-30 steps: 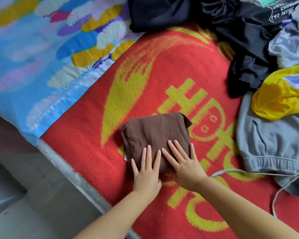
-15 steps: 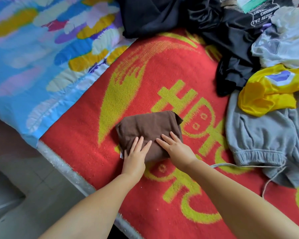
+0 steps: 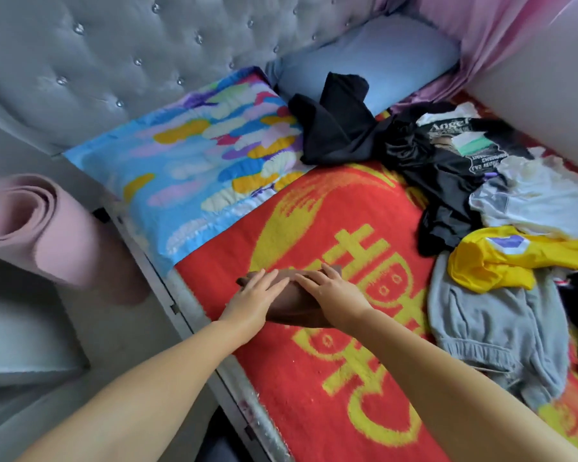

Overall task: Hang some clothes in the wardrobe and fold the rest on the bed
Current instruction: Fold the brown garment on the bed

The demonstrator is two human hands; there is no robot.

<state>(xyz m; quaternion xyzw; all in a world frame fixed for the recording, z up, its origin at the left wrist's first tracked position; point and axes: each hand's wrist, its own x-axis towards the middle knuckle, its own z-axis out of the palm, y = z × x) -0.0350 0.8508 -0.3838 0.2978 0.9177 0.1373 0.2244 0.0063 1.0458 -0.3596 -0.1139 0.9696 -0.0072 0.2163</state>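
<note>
Brown folded garment (image 3: 294,303), one item, lower centre of the frame, lying on the red and yellow blanket (image 3: 331,211) near the bed's left edge; most of it is covered by two hands, so its outline is only partly readable. Handling, as judged: soft, light, limp cloth, not fragile, with no stiffness of its own; a compact bundle that would likely sag or unfold if lifted by one corner. Best taken from both short ends or scooped from beneath with flat palms so the folds hold. Left hand (image 3: 252,303), centre-left of the bundle: palm down, fingers straight and lightly spread, pressing on the cloth, gripping nothing; forearm runs in from the lower left. Right hand (image 3: 336,296), just beside it: likewise flat, fingers extended toward the upper left, resting on the bundle's top, pinching nothing visible; forearm enters from the lower right. Fingertips of the two hands lie near each other over the garment. Also entered, left to right: rolled pink mat (image 3: 40,228) at left edge, off the bed; patterned blue pillow (image 3: 187,168) at upper centre-left; black garment (image 3: 337,125) at upper centre; grey sweatpants (image 3: 491,325) at right, unfolded; yellow garment (image 3: 508,258) lying over their upper part. Remaining pile at right appears unsorted.
</note>
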